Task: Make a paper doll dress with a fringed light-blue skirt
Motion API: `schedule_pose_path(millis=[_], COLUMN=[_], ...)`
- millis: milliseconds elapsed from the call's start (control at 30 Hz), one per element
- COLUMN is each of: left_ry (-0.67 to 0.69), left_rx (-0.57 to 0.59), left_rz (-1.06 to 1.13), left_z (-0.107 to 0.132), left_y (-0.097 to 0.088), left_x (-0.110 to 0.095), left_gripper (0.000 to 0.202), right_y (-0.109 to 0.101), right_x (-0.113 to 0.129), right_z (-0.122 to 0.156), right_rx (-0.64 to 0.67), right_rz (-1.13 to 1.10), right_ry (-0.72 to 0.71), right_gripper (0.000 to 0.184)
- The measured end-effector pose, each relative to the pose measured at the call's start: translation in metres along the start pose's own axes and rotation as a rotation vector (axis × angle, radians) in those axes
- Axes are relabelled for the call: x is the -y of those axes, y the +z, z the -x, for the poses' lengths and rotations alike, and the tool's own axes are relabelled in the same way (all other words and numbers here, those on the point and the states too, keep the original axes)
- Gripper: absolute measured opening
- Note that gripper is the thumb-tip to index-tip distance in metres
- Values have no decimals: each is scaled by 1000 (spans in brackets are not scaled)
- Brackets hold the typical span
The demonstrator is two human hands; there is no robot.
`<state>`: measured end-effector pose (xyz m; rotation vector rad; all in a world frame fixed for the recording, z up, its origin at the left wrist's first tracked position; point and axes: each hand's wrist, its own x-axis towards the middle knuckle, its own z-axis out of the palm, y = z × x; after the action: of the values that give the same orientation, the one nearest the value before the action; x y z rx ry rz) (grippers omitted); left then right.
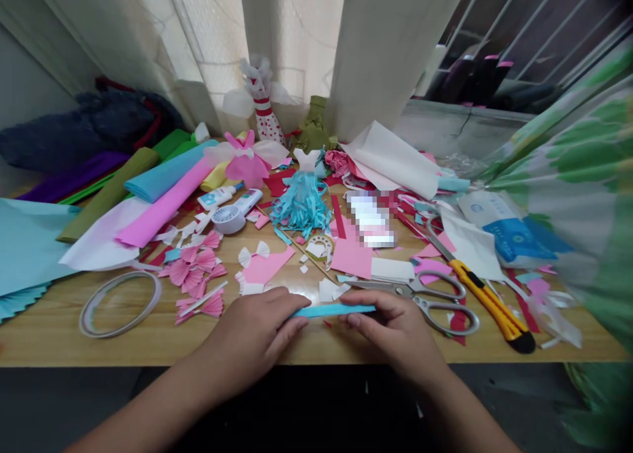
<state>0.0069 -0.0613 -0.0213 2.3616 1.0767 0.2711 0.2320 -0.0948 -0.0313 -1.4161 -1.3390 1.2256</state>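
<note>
Between my two hands stretches a narrow folded strip of blue crepe paper (329,310), held level just above the front of the table. My left hand (262,324) pinches its left end between thumb and fingers. At the other end, my right hand (395,334) grips the strip the same way. Silver scissors (420,291) lie right beside my right hand, handles to the right. Behind the strip sit small white paper scraps (328,290) and pink paper (267,268). Farther back stands a small dress shape with a blue fringed paper skirt (301,206) and white top.
A yellow utility knife (492,308) lies at the right, near a blue-and-white packet (514,229). On the left are a tape roll (120,304), pleated pink paper pieces (195,268), a glue bottle (216,197), a small fan (236,212) and crepe paper rolls (168,196). A blurred phone (370,219) lies mid-table.
</note>
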Motion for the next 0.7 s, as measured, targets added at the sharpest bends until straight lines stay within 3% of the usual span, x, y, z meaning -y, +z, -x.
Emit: schedule_pose_path(millis=[367, 700], left_ry=[86, 106], left_rx=[-36, -68], left_rz=[73, -85], left_z=[-5, -11], left_y=[-1, 14], left_x=[-18, -21], left_gripper=[24, 23], right_y=[6, 14], right_x=[0, -2], right_z=[4, 4], right_rx=[47, -73], right_rz=[-313, -178], right_ry=[8, -127], right_gripper=[14, 16])
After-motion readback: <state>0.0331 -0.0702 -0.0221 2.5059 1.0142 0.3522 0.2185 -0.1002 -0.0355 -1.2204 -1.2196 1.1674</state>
